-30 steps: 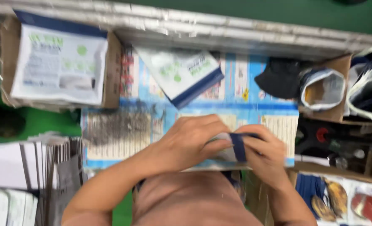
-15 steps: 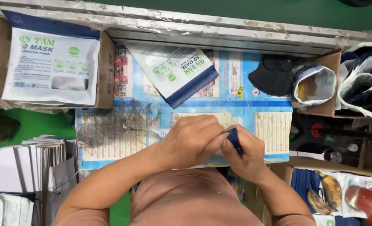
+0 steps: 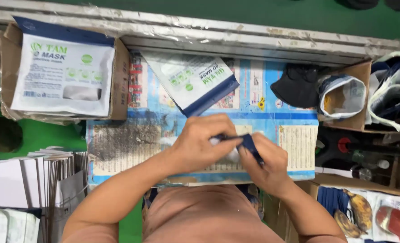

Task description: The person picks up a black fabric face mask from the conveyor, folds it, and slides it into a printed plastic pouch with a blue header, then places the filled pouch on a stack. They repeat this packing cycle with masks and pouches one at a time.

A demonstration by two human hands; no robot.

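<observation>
Biggest thing in view is the worktop covered with a printed blue and white paper sheet, butted up against a scuffed grey metal rail along the far edge. Far left sits a brown cardboard box with a big white and navy plastic pouch lying on top, and a second white pouch with a navy bottom edge lies tilted on the sheet just past the hands. Near left there's a stack of white flat sheets or packs standing on edge. Over on the right, another open cardboard box holds a rolled-open white bag, with a black cloth mask lying just beside it. Bottom right corner shows a printed sheet with bananas on it. Now the small stuff: both hands meet over the middle of the sheet, close to the body. The left hand is curled over with its fingers pinched down on a small dark navy folded piece of fabric, and the right hand is clamped on the same piece from the other side, thumb on top. A bit of white shows under the left palm, can't tell what it is.
</observation>
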